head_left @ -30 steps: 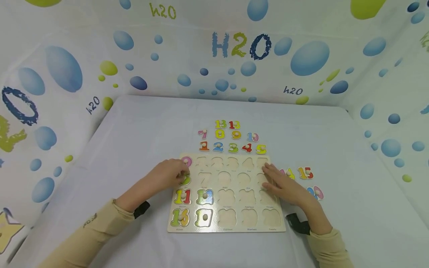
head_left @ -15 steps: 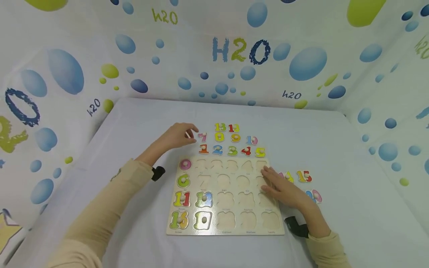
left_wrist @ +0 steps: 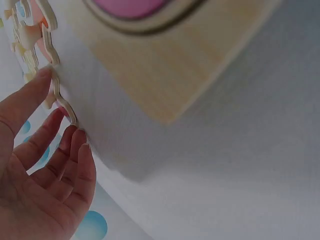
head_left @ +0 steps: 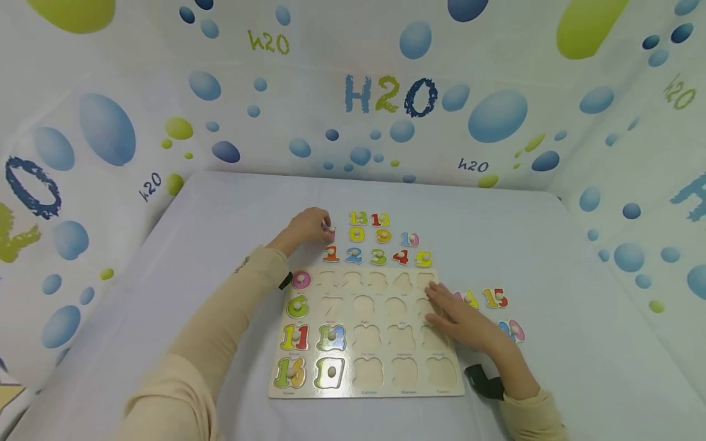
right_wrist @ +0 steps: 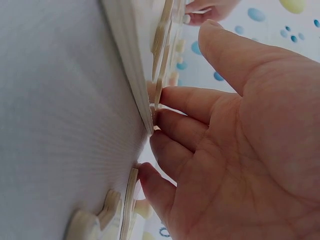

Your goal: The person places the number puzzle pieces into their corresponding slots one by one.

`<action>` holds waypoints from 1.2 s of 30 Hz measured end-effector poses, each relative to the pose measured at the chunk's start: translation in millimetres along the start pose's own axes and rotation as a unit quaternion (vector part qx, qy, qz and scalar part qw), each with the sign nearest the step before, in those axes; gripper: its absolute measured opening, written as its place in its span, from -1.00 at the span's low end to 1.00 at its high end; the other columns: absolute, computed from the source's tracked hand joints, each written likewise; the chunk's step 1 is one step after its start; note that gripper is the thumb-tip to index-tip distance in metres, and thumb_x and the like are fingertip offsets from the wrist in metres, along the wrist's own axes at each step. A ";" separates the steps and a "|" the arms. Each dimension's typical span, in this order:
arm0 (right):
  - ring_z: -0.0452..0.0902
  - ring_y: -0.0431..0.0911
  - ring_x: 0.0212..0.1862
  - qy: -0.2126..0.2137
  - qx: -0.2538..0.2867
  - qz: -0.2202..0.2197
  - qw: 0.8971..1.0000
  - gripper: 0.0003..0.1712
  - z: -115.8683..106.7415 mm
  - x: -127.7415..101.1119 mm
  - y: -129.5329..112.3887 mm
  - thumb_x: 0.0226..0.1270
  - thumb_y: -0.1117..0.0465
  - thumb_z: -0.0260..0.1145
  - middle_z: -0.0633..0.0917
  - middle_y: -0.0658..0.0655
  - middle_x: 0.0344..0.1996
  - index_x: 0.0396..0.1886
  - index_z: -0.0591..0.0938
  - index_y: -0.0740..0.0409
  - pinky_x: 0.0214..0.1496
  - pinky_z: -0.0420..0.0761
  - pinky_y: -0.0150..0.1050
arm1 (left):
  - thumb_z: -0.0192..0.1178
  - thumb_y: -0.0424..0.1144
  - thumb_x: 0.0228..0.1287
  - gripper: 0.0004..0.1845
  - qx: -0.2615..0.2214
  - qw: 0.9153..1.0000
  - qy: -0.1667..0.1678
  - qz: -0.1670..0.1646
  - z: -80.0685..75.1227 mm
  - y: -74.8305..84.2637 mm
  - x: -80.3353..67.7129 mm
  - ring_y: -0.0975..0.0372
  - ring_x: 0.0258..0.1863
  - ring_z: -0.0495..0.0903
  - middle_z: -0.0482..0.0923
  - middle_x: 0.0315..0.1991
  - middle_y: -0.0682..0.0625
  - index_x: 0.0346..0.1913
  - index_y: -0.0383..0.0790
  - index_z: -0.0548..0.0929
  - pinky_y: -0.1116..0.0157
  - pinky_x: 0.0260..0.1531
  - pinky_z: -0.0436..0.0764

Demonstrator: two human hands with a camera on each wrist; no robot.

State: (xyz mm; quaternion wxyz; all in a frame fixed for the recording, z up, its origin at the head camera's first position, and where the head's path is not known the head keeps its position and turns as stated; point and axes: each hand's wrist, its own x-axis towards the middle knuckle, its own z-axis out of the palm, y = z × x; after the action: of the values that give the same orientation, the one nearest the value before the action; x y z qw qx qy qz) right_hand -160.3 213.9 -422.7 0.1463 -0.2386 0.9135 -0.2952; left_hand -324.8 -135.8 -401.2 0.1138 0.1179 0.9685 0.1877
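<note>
Your left hand (head_left: 309, 225) is pinching the pink 7 (head_left: 330, 232) by its knob, on the table (head_left: 220, 233) just beyond the board (head_left: 364, 334), left of the loose number rows. Your right hand (head_left: 458, 315) is lying flat, fingers straight, holding nothing, pressing on the board's right edge.
</note>
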 end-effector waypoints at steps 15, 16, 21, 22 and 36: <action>-0.12 0.17 0.41 0.010 -0.008 -0.010 1.000 -0.24 3.0 -1.2 0.7 0.39 -0.06 0.12 0.11 0.28 0.40 0.38 0.21 0.34 0.31 -0.04 0.18 | 0.30 -0.31 0.17 -0.83 -0.039 0.993 0.097 0.055 4.5 0.8 -17.4 0.09 -0.37 0.45 0.53 -0.35 -0.10 -0.29 -0.28 0.51 0.19 -0.32 0.45; -0.11 0.17 0.41 0.011 -0.009 -0.011 1.000 -0.24 2.9 -1.3 0.8 0.39 -0.06 0.12 0.12 0.28 0.40 0.38 0.21 0.34 0.31 -0.04 0.18 | 0.27 -0.32 0.20 -0.87 -0.042 0.992 0.105 0.061 4.5 0.6 -19.4 0.09 -0.37 0.45 0.53 -0.37 -0.09 -0.31 -0.27 0.52 0.19 -0.32 0.45; -0.11 0.17 0.41 0.010 -0.013 -0.012 1.000 -0.24 2.7 -1.5 1.2 0.39 -0.07 0.12 0.12 0.28 0.40 0.38 0.22 0.33 0.31 -0.02 0.17 | 0.23 -0.33 0.25 -0.91 -0.062 0.988 0.124 0.073 5.3 -1.4 -29.0 0.11 -0.34 0.49 0.55 -0.39 -0.05 -0.37 -0.25 0.55 0.22 -0.29 0.50; -0.11 0.17 0.41 0.009 -0.013 -0.012 1.000 -0.24 2.8 -1.5 1.3 0.39 -0.07 0.12 0.12 0.28 0.40 0.38 0.22 0.33 0.31 -0.02 0.17 | 0.23 -0.34 0.25 -0.92 -0.068 0.987 0.126 0.073 5.3 -1.9 -31.4 0.11 -0.33 0.50 0.55 -0.39 -0.06 -0.37 -0.25 0.55 0.22 -0.29 0.51; -0.12 0.17 0.41 0.004 -0.019 -0.007 1.000 -0.23 0.6 1.7 1.7 0.39 -0.07 0.12 0.10 0.28 0.40 0.39 0.19 0.33 0.32 -0.01 0.14 | 0.27 -0.38 0.19 -0.97 -0.167 0.979 0.019 0.115 -4.4 6.8 -80.1 0.14 -0.38 0.59 0.59 -0.40 0.00 -0.33 -0.27 0.63 0.24 -0.27 0.57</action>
State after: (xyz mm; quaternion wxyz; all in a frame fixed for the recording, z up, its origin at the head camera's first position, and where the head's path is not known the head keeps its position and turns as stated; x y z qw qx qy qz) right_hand -162.1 214.0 -424.5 0.1359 -0.2466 0.9177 -0.2802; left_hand -248.9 -152.9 -380.5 0.0915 0.2044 0.9054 0.3606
